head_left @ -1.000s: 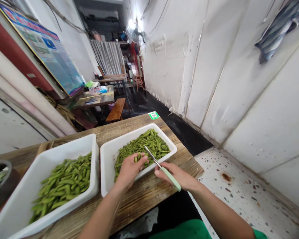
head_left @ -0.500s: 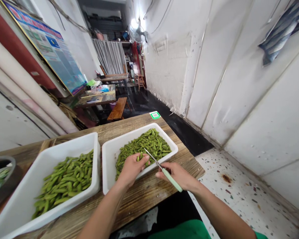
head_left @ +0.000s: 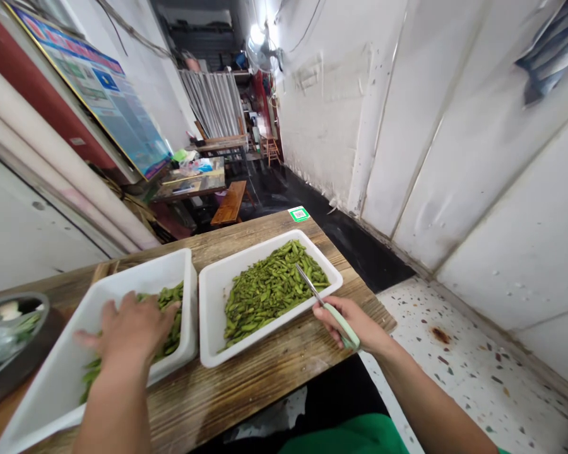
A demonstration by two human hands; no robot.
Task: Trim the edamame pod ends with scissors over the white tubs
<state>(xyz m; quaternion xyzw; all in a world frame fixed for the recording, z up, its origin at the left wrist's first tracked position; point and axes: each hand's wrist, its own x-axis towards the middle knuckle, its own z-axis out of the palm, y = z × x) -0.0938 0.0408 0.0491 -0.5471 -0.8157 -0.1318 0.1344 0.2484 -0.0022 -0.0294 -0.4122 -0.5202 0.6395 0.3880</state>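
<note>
My left hand (head_left: pixel 130 331) is over the left white tray (head_left: pixel 36 384), its fingers spread above the green soybean pods (head_left: pixel 173 334) inside, many of which it hides. Whether a fingertip touches the pods I cannot tell. My right hand (head_left: pixel 348 321) is closed around the pale green handle of a pair of scissors (head_left: pixel 339 323), whose metal blades point up and left over the near right part of the second white tray (head_left: pixel 211 315). Smaller, darker-looking green pods (head_left: pixel 269 290) fill most of that tray.
Both trays rest on a wooden table (head_left: pixel 227 403). A dark round bowl (head_left: pixel 42 337) with greens and a plastic bag stands at the far left. A green QR-code card (head_left: pixel 299 214) lies at the back corner. Beyond are a wooden bench (head_left: pixel 230 203) and another table.
My left hand has left the right tray, where it held pods near the blades, and moved left over the other tray, fingers now spread. The scissors stay in my right hand, shifted slightly.
</note>
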